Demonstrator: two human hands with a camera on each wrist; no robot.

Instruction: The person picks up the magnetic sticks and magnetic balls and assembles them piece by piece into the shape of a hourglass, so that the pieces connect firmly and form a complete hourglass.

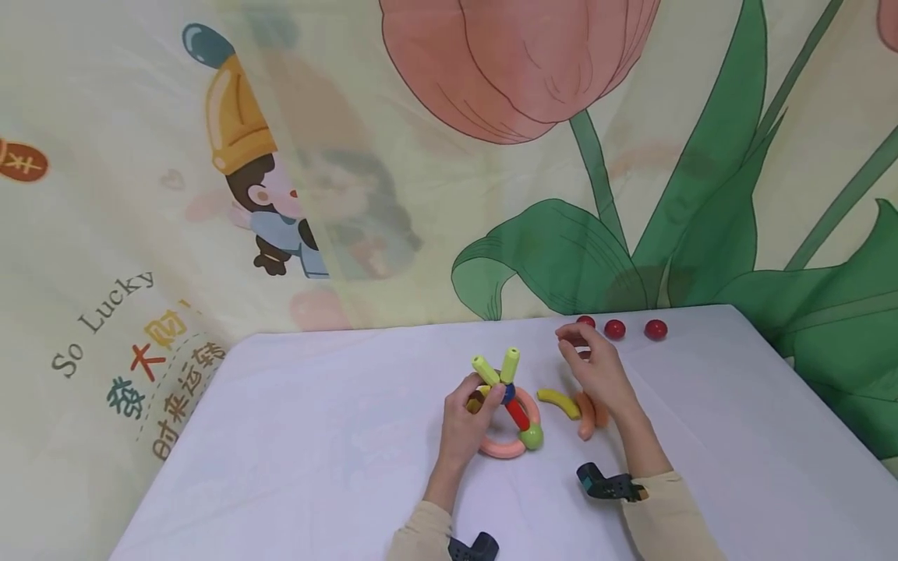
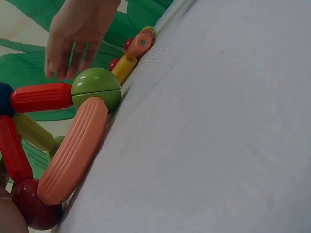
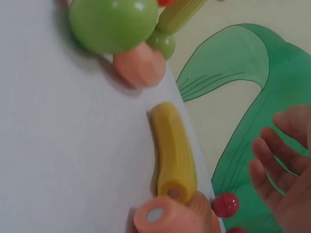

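My left hand (image 1: 463, 425) grips a model of magnetic sticks and balls on the white table. The model has a blue ball (image 1: 508, 392) at its top, with two yellow-green sticks (image 1: 511, 365) poking up from it. A red stick (image 1: 517, 414) slopes down to a green ball (image 1: 532, 436). Curved pink sticks (image 1: 502, 449) form a ring at the base. In the left wrist view, a red ball (image 2: 36, 204) joins the lower corner, close to the fingers. My right hand (image 1: 605, 378) is raised near the loose red balls (image 1: 614, 329), fingers loosely bent and nothing in them.
Right of the model lie a yellow curved stick (image 1: 559, 402) and orange curved sticks (image 1: 586, 417), below the right hand. Another red ball (image 1: 655, 329) sits near the table's back edge. A printed cloth with a large tulip (image 1: 519, 62) hangs behind.
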